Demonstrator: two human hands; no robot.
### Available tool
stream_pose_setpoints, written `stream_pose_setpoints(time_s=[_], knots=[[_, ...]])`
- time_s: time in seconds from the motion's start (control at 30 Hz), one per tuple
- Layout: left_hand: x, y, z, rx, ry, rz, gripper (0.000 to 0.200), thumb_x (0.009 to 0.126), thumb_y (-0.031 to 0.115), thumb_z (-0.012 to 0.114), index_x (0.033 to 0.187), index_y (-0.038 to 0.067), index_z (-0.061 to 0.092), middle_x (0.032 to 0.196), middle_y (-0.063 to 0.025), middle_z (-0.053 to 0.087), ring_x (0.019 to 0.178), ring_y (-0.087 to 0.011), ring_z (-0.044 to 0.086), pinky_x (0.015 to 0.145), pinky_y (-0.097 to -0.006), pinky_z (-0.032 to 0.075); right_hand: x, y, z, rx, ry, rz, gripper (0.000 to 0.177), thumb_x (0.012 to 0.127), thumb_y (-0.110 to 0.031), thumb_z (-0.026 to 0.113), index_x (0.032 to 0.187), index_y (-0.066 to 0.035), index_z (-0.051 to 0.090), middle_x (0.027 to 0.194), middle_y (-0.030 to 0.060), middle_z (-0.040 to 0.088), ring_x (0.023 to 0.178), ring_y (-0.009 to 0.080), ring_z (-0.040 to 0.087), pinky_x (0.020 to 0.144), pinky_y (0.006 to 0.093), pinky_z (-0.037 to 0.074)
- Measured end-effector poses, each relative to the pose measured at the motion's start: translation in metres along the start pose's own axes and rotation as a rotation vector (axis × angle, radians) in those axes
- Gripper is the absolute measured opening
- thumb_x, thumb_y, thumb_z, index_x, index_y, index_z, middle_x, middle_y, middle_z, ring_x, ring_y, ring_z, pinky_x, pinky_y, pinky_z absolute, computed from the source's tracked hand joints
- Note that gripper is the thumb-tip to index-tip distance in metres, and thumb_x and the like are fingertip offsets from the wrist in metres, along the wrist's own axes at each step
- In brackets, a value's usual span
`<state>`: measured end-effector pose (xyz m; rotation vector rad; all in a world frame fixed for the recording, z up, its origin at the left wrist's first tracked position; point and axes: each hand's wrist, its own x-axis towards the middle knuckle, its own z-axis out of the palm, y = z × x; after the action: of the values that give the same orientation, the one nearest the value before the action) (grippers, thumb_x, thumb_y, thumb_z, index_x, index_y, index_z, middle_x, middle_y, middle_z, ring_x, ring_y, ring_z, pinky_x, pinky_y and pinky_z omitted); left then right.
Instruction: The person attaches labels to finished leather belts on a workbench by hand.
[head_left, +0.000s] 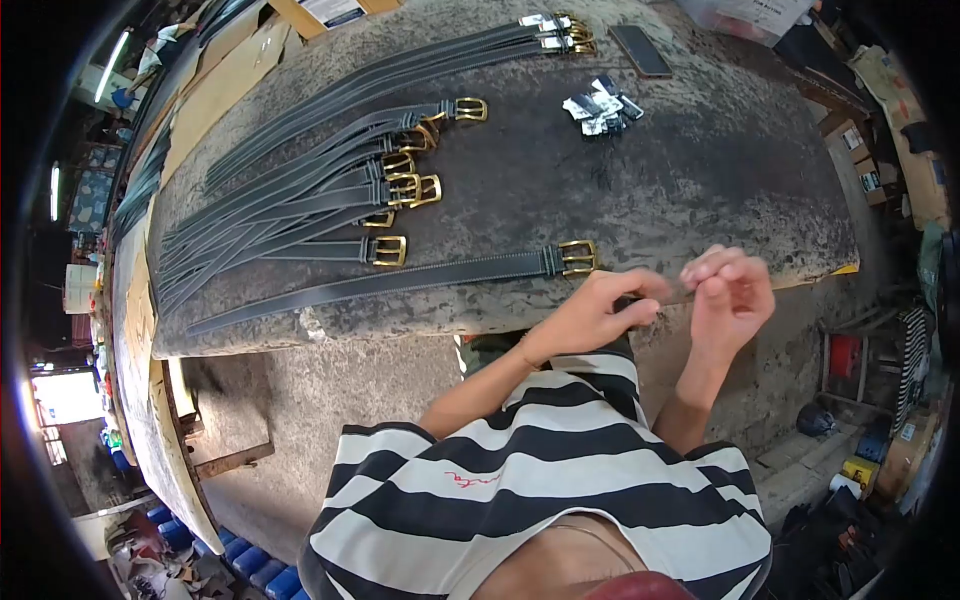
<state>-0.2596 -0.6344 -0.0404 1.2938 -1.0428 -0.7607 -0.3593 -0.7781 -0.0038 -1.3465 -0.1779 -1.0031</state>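
A dark belt (400, 287) lies along the near edge of the table (520, 180), its gold buckle (578, 257) just beside the left hand (612, 308). That thumb stands apart from the fingers; the raised right hand (732, 295) curls, and from here I cannot tell whether it pinches anything. This looks like fine finger work, which would call for steady fingertips next. Blur hides the fingers' detail. Beyond lie more belts (330, 195), labels (603, 108) and a phone (640, 51); a box (745, 16) is cut off at far right.
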Motion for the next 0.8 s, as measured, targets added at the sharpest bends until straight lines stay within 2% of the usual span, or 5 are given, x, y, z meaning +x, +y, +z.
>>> stream_pose_setpoints(time_s=[0.13, 0.23, 0.4, 0.63, 0.8], knots=[[-0.028, -0.008, -0.012, -0.272, -0.115, -0.154, 0.016, 0.102, 0.007, 0.06, 0.116, 0.0, 0.064, 0.082, -0.0021, 0.065, 0.072, -0.0083, 0.059, 0.066, -0.0245, 0.049, -0.004, 0.01, -0.017, -0.062, 0.133, 0.114, 0.016, 0.09, 0.003, 0.075, 0.099, 0.0, 0.062, 0.09, 0.0124, 0.068, 0.08, 0.0188, 0.066, 0.073, 0.0302, 0.055], [-0.055, -0.006, -0.033, -0.241, 0.136, -0.384, 0.011, 0.102, 0.008, 0.059, 0.103, -0.001, 0.065, 0.077, -0.0019, 0.064, 0.065, -0.0071, 0.057, 0.06, -0.0232, 0.047, -0.015, 0.025, -0.021, -0.158, 0.131, 0.316, 0.014, 0.089, 0.004, 0.075, 0.097, 0.0, 0.065, 0.091, 0.009, 0.068, 0.079, 0.0151, 0.065, 0.075, 0.0276, 0.054], [-0.093, -0.014, -0.084, 0.04, 0.298, -0.453, 0.014, 0.1, 0.008, 0.062, 0.096, -0.003, 0.069, 0.074, -0.0035, 0.07, 0.059, -0.0064, 0.059, 0.056, -0.0229, 0.049, -0.035, 0.066, -0.009, -0.227, -0.242, 0.716, 0.009, 0.086, 0.006, 0.074, 0.091, 0.001, 0.068, 0.09, 0.0035, 0.068, 0.082, 0.0123, 0.065, 0.075, 0.027, 0.054], [-0.104, -0.003, -0.118, 0.093, 0.485, -0.55, 0.013, 0.098, 0.005, 0.064, 0.096, -0.005, 0.073, 0.076, -0.005, 0.072, 0.058, -0.0057, 0.059, 0.054, -0.0231, 0.049, -0.027, 0.095, 0.045, -0.862, -0.789, 0.219, 0.014, 0.086, -0.005, 0.072, 0.099, -0.003, 0.074, 0.092, 0.0088, 0.066, 0.092, 0.0298, 0.058, 0.085, 0.0421, 0.049], [-0.108, -0.007, -0.131, 0.399, 0.549, -0.392, 0.011, 0.095, 0.004, 0.067, 0.096, -0.006, 0.071, 0.078, -0.008, 0.074, 0.06, -0.0072, 0.062, 0.058, -0.0238, 0.05, -0.031, 0.112, 0.069, -0.964, -0.803, 0.1, 0.012, 0.084, -0.006, 0.073, 0.095, -0.004, 0.075, 0.094, 0.0077, 0.06, 0.095, 0.0281, 0.058, 0.09, 0.0434, 0.046]])
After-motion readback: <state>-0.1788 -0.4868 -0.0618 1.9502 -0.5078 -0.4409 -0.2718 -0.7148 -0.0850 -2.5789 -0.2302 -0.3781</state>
